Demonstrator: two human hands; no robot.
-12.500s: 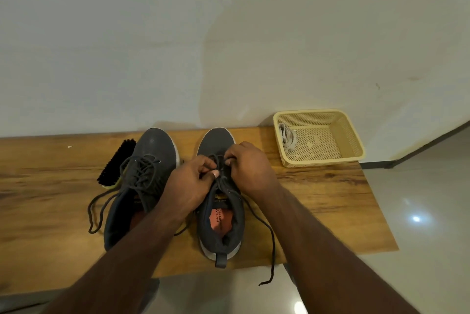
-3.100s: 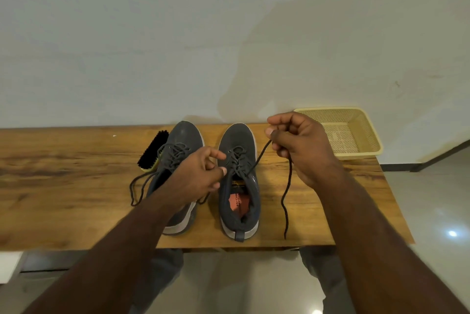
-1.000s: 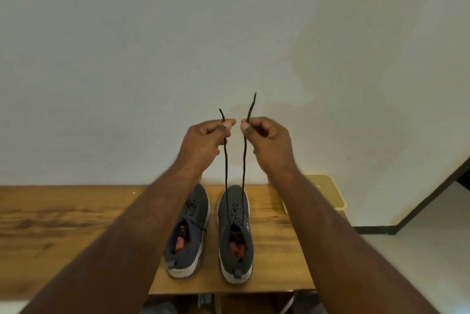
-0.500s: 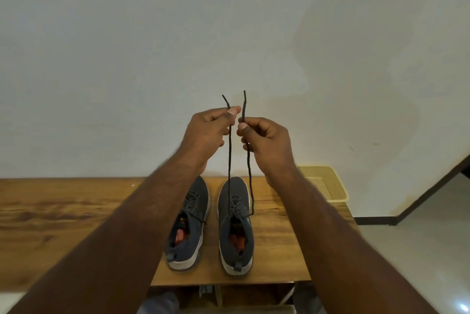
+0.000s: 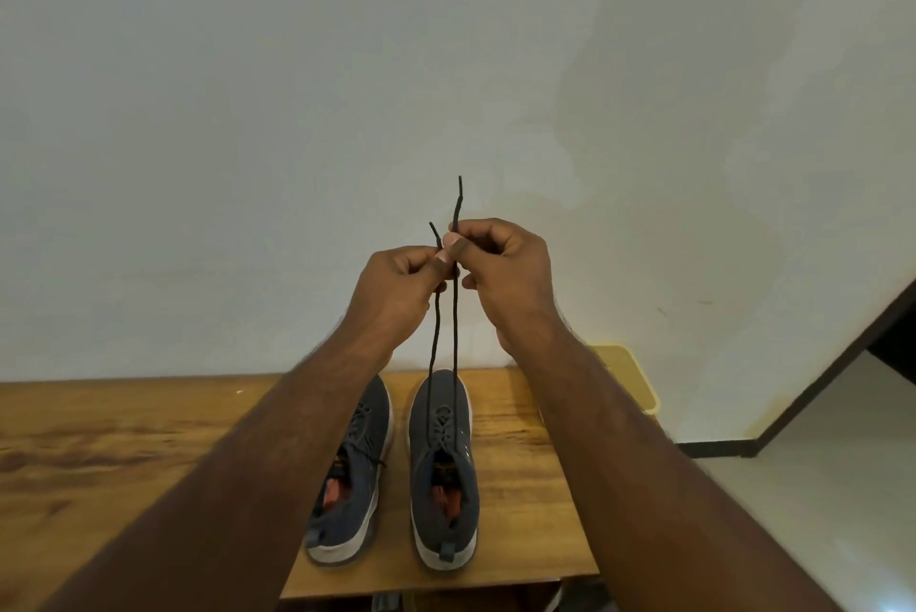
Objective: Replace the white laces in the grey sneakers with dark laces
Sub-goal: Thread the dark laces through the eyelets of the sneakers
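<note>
A wooden table stands against a pale wall, with a yellow basket at its far right. Two grey sneakers sit side by side below the raised hands. The left hand and right hand touch, each pinching one end of the dark lace, which runs taut up from the right-hand sneaker.

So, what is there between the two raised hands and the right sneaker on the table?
In the head view, two strands of dark lace run from the left hand and right hand to the right sneaker; nothing else.
</note>
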